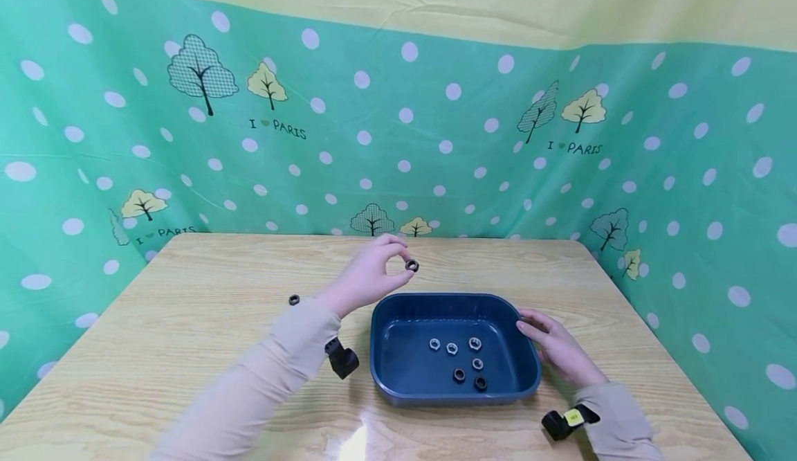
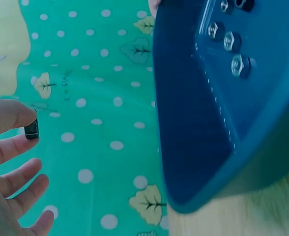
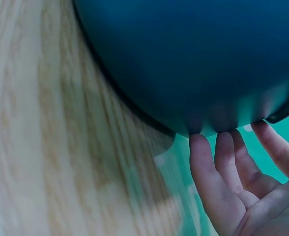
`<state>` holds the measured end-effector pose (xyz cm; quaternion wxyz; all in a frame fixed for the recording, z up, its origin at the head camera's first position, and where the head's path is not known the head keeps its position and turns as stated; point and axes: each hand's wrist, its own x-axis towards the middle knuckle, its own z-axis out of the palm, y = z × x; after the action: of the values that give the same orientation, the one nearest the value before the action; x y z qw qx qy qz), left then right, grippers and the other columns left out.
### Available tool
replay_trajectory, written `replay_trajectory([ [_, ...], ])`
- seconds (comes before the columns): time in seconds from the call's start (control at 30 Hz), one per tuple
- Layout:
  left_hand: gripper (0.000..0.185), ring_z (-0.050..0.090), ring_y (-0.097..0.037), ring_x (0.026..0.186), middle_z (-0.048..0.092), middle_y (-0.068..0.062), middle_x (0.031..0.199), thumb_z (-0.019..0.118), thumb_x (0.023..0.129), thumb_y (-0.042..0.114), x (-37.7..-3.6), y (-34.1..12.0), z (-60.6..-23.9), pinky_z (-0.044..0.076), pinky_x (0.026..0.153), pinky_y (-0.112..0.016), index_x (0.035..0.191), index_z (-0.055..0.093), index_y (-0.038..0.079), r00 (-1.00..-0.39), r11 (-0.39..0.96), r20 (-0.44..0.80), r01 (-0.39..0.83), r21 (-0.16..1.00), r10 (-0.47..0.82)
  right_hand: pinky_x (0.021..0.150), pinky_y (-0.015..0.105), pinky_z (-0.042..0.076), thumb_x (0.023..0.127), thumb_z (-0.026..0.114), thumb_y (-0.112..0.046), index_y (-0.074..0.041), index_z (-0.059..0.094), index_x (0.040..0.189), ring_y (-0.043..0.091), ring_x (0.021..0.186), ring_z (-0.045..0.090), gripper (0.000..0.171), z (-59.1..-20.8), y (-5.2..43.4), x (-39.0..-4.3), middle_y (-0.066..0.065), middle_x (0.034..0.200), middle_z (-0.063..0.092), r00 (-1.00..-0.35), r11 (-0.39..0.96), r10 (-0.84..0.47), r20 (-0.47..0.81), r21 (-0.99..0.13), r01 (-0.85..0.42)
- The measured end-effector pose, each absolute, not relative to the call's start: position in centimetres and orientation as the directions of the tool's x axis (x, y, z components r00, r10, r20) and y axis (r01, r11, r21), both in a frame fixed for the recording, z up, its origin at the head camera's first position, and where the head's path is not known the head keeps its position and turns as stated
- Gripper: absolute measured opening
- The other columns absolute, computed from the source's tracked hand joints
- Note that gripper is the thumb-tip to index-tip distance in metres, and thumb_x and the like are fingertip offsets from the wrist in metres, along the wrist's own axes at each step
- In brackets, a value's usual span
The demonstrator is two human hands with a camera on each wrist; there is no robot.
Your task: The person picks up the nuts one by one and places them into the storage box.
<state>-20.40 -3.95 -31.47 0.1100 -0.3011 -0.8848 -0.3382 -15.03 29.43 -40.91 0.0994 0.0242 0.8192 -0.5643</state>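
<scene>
Nearest the head camera are the two beige sleeves (image 1: 249, 392), each with a small black camera strapped at the wrist. Going left to right: one lone nut (image 1: 294, 300) lies on the wooden counter (image 1: 187, 350), well apart from the rest. The left hand (image 1: 367, 277) is raised above the far left corner of the tray, its grip pinching a dark nut (image 1: 411, 265) between thumb and forefinger; the other fingers spread loosely. The pinch looks light and sits right at the nut's edge, so I judge it could slip and fall outside the rim, rolling off across the counter.

The blue tray (image 1: 386, 371) holds six nuts (image 1: 457, 357), three silver and three dark. The right hand (image 1: 557, 347) rests with straight fingers (image 3: 218, 162) touching the tray's right wall, its grip not closed on anything. Too firm a push there could slide the tray leftwards and scatter the nuts inside.
</scene>
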Motion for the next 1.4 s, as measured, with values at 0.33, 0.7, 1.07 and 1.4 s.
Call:
replay_trajectory([
  [0.33, 0.015, 0.051, -0.029, 0.121, 0.055, -0.01, 0.126, 0.068, 0.086, 0.018, -21.0, -1.4, -32.0, 0.041, 0.102, -0.044, 0.097, 0.065, 0.008, -0.823, 0.516, 0.368, 0.561, 0.647, 0.432, 0.085, 0.034, 0.05, 0.098, 0.049, -0.03, 0.003, 0.035, 0.141, 0.026, 0.115, 0.049, 0.056, -40.7, 29.5, -15.0, 0.023, 0.136, 0.044, -0.979, 0.386, -0.081, -0.189, -0.911, 0.144],
  [0.7, 0.015, 0.051, -0.029, 0.119, 0.055, -0.012, 0.124, 0.066, 0.087, 0.018, -22.2, 0.8, -33.3, 0.041, 0.101, -0.044, 0.096, 0.065, 0.007, -0.816, 0.477, 0.356, 0.561, 0.676, 0.456, 0.082, 0.032, 0.052, 0.098, 0.05, -0.026, 0.005, 0.035, 0.139, 0.017, 0.106, 0.053, 0.054, -41.0, 29.5, -15.1, 0.023, 0.134, 0.044, -0.981, 0.33, -0.081, -0.178, -0.933, 0.142],
  [1.07, 0.013, 0.053, -0.03, 0.117, 0.055, -0.012, 0.122, 0.067, 0.087, 0.017, -22.5, 1.2, -34.4, 0.042, 0.1, -0.045, 0.096, 0.064, 0.007, -0.822, 0.476, 0.34, 0.549, 0.686, 0.458, 0.081, 0.03, 0.052, 0.098, 0.051, -0.027, 0.004, 0.036, 0.139, 0.017, 0.105, 0.053, 0.053, -41.1, 29.6, -15.2, 0.022, 0.134, 0.044, -0.981, 0.335, -0.071, -0.181, -0.931, 0.148],
  [1.4, 0.015, 0.051, -0.03, 0.121, 0.055, -0.012, 0.127, 0.066, 0.087, 0.018, -22.7, 1.8, -35.1, 0.04, 0.103, -0.044, 0.097, 0.065, 0.007, -0.815, 0.481, 0.319, 0.553, 0.681, 0.484, 0.078, 0.024, 0.051, 0.097, 0.051, -0.027, 0.004, 0.036, 0.139, 0.012, 0.102, 0.052, 0.054, -41.0, 29.6, -15.3, 0.022, 0.134, 0.044, -0.98, 0.346, -0.072, -0.187, -0.926, 0.151],
])
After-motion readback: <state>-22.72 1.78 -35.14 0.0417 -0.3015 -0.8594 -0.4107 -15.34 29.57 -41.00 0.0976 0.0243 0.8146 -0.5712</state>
